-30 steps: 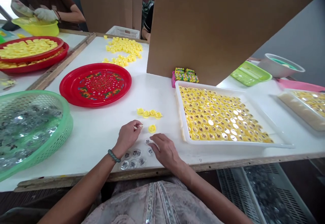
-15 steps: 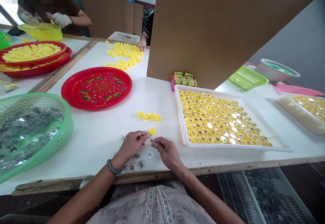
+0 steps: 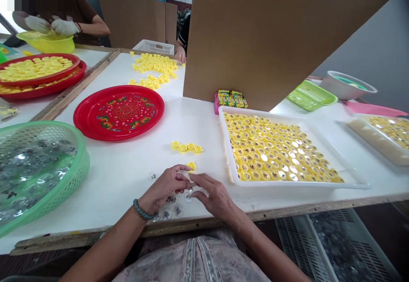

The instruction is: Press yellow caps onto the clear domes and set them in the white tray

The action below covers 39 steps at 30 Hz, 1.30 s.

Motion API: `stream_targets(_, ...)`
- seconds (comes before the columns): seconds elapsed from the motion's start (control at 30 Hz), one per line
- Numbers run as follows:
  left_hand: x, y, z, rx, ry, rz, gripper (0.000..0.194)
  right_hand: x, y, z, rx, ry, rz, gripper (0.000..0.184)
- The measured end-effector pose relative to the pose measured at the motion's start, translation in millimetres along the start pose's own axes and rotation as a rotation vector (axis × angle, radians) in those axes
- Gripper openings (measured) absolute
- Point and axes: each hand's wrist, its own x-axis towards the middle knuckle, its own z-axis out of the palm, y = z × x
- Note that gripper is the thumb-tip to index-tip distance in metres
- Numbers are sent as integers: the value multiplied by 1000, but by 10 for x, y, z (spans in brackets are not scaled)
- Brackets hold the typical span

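My left hand [image 3: 171, 184], wearing a beaded bracelet [image 3: 142, 210], has its index finger stretched towards a small yellow cup-shaped piece [image 3: 191, 166]. Its thumb and another finger come together, and what they hold, if anything, is too small to make out. Close by on the right, my right hand [image 3: 214, 197] has thumb and fingers apart, its fingertips near those of my left hand. Below the hands lie several clear round discs with dark printed pictures [image 3: 177, 209], partly covered by my left hand. Beyond the hands sits a short row of yellow pieces [image 3: 191, 147].
A white tray [image 3: 287, 184] of yellow pieces is on the right. To the left are a green basket [image 3: 83, 162] of clear discs and a red tray [image 3: 81, 113]. A cardboard sheet [image 3: 255, 39] rises behind. Co-workers' hands [image 3: 65, 27] are at the back.
My right hand's pinch has opened, its fingers now spread. My left index finger has lifted away from the thumb. The view has shifted slightly.
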Motion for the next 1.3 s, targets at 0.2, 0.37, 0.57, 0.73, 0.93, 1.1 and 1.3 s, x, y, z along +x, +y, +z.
stream_targets(0.2,120,35,47,181,-127,-85,58,-82,-102,-84,-119,-122,12,38)
stream_targets(0.37,252,171,84,365,-196,26,53,-125,17,-54,-174,27,115,27)
stream_targets(0.57,521,328,-71,1093,-4,520,51,-131,102,-44,-9,307,264,21)
stream_targets(0.73,581,203,-137,1291,-149,499,43,-120,49,-29,70,369,203,23)
stream_targets(0.93,350,84,-95,1129,91,305,28,-95,156,17,-1,346,201,27)
stream_targets(1.1,228,-27,-17,903,247,109,19,-85,194,92,-237,242,329,20)
stream_targets(1.3,193,-29,-42,976,220,217,28,-135,138,126,-318,207,391,16)
